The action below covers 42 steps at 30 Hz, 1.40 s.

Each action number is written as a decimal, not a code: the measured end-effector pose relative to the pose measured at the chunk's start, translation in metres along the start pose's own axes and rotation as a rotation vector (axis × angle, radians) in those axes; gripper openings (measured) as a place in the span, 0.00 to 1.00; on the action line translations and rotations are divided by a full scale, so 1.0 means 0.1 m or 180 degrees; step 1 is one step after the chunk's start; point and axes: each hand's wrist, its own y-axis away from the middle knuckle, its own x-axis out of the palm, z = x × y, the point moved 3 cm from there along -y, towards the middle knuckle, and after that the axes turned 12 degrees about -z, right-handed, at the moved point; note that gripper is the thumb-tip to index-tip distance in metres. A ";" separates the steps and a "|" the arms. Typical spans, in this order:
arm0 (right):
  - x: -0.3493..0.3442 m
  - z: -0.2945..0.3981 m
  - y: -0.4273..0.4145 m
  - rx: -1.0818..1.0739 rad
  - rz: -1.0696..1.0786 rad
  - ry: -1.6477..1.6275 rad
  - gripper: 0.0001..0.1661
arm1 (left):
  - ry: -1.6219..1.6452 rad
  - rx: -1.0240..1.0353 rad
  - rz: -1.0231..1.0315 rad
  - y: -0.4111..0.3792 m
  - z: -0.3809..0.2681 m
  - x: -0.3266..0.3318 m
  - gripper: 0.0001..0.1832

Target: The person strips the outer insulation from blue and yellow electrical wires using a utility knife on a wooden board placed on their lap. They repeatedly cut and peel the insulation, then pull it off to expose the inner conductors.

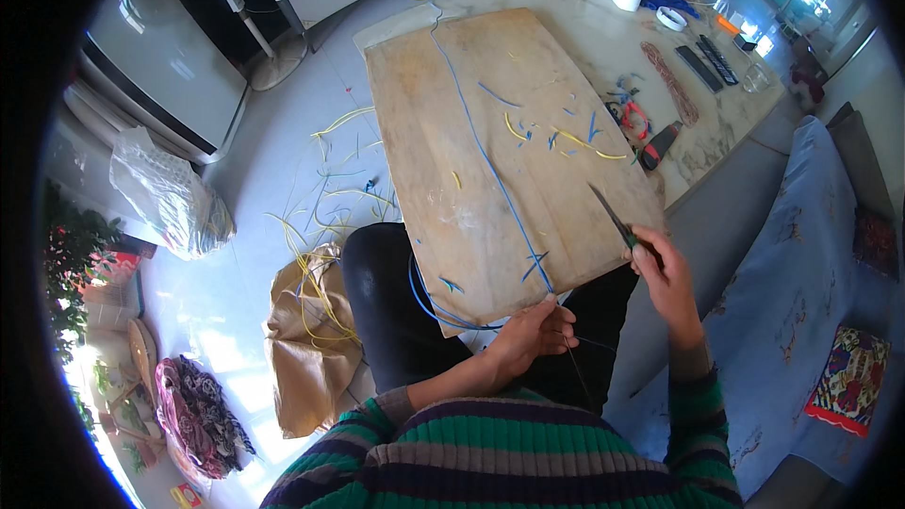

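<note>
My left hand (534, 332) pinches a blue insulated wire (488, 155) at the near edge of a wooden board (481, 226). From there the wire runs up the board and past its far edge. More blue wire curves below the board's near left corner, and thin dark strands hang under my left fingers. In my right hand (661, 268), above the board's near right corner, is a pointed cutting tool (608, 212) with a dark handle. Its blade points up and left; whether it is scissors or a knife is unclear. Blue offcuts (535, 265) lie beside the wire.
The board rests partly on a marble-patterned table (735, 120). Yellow insulation scraps (587, 145) are scattered across it. A red-and-black utility knife (661, 146) and a copper-coloured wire bundle (670, 85) lie at right. Brown paper bag (304, 360) and yellow strands stand at left.
</note>
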 end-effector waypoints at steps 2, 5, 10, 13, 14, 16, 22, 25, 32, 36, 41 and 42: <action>-0.04 0.08 0.10 -0.0764 -0.0299 0.0568 0.11 | 0.0009 0.0060 0.0042 -0.01 -0.01 -0.03 0.21; -0.08 0.19 0.30 -0.1322 -0.0257 0.1367 0.14 | 0.0102 0.0310 0.0320 -0.09 0.05 -0.09 0.18; -0.10 0.14 0.45 -0.1549 -0.0409 0.1848 0.16 | 0.0001 0.0499 0.0328 -0.06 0.01 -0.05 0.15; -0.03 0.12 0.55 -0.1624 -0.0405 0.1935 0.15 | -0.0090 0.0421 0.0185 -0.03 0.02 -0.05 0.15; -0.01 0.07 0.57 -0.1669 -0.0313 0.2029 0.14 | -0.0106 0.0422 0.0207 -0.04 0.03 -0.05 0.15; 0.05 0.05 0.59 -0.1773 -0.0237 0.2087 0.14 | -0.0146 0.0421 0.0191 -0.05 0.03 -0.05 0.15; 0.11 -0.05 0.50 -0.1966 -0.0223 0.2308 0.15 | -0.0093 0.0385 0.0197 -0.04 0.03 -0.05 0.15; 0.13 -0.02 0.42 -0.2158 -0.0159 0.2368 0.16 | -0.0096 0.0303 0.0198 -0.03 0.02 -0.05 0.15; 0.16 -0.04 0.32 -0.2370 0.0100 0.2281 0.16 | -0.0145 0.0271 0.0289 -0.04 0.01 -0.08 0.15; 0.17 -0.06 0.27 -0.2505 0.0172 0.2298 0.15 | -0.0126 0.0297 0.0329 -0.05 0.02 -0.08 0.15; 0.20 0.00 0.18 -0.2676 0.0320 0.2285 0.14 | -0.0197 0.0329 0.0281 -0.04 0.02 -0.08 0.15; 0.20 -0.01 0.17 -0.2710 0.0355 0.2283 0.13 | -0.0224 0.0342 0.0253 -0.03 0.02 -0.07 0.15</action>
